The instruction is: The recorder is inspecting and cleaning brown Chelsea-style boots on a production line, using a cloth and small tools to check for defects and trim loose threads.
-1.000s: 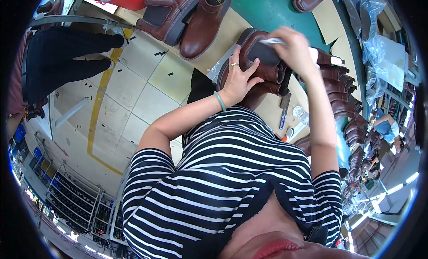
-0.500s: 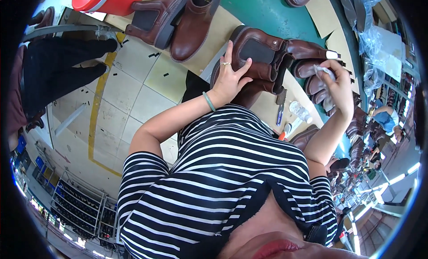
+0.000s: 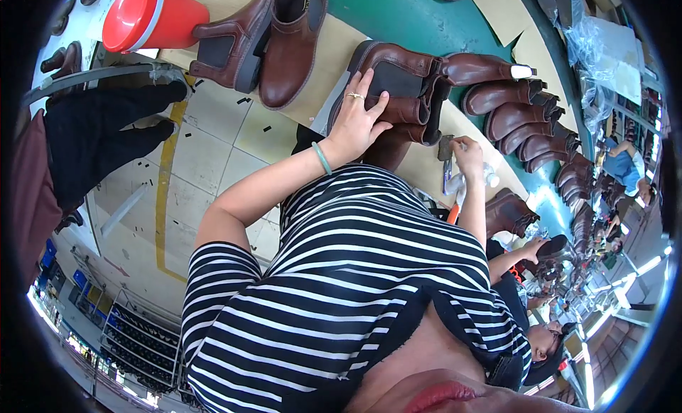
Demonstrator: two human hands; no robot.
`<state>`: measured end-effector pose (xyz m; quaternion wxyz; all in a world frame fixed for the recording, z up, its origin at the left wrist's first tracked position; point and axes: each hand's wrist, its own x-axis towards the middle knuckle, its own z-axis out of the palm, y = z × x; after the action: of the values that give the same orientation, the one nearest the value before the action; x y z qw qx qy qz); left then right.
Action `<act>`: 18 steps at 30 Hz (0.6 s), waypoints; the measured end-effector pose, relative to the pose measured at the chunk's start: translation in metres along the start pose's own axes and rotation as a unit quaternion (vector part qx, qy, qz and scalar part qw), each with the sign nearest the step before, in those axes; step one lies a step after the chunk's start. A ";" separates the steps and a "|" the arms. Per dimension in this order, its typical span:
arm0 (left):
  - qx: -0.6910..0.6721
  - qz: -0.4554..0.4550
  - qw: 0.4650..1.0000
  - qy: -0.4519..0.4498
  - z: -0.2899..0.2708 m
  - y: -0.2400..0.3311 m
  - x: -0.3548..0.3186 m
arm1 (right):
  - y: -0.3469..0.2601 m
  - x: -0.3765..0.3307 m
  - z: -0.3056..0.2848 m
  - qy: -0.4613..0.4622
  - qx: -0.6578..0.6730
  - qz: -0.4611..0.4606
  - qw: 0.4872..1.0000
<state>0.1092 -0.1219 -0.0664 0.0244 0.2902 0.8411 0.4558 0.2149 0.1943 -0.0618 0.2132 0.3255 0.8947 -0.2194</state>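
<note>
A brown ankle boot with a dark elastic side panel lies on its side on the work table. My left hand, wearing a ring and a green bangle, rests on it with fingers spread over the panel. A second brown boot shows just below, close to my body. To the right, my right hand is low over the table with curled fingers; whatever is in them is hidden. Beside those fingers lies a small dark block-like tool. A clear plastic bottle is partly covered by my right wrist.
A finished-looking pair of boots stands left, beside a red lidded bucket. Several brown boots line the green table at right. An orange-handled tool lies near my body. Co-workers sit farther right; another person's dark-trousered legs are at left.
My right hand has moved from the boot row, where it held a crumpled white piece, down toward the block-like tool. The white piece no longer shows. My left hand stays on the boot.
</note>
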 end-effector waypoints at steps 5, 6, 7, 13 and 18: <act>0.022 0.009 0.999 -0.034 -0.009 0.004 0.011 | -0.003 -0.010 0.009 0.031 -0.035 -0.022 0.999; 0.030 0.018 0.998 -0.050 -0.011 0.005 0.014 | -0.003 -0.011 0.010 0.045 -0.032 -0.034 0.998; 0.038 0.027 0.997 -0.067 -0.013 0.006 0.015 | -0.006 -0.012 0.008 0.045 -0.030 -0.033 0.998; 0.111 0.049 0.985 -0.125 -0.014 0.013 0.023 | -0.024 -0.009 -0.002 0.029 0.087 -0.058 0.994; 0.129 0.039 0.974 -0.181 -0.012 0.017 0.027 | -0.047 -0.014 -0.015 0.029 0.170 -0.093 0.981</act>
<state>0.0911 -0.1104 -0.0398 0.1202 0.4013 0.8625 0.2838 0.1891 0.1626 -0.0304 0.1070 0.2785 0.8764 -0.3780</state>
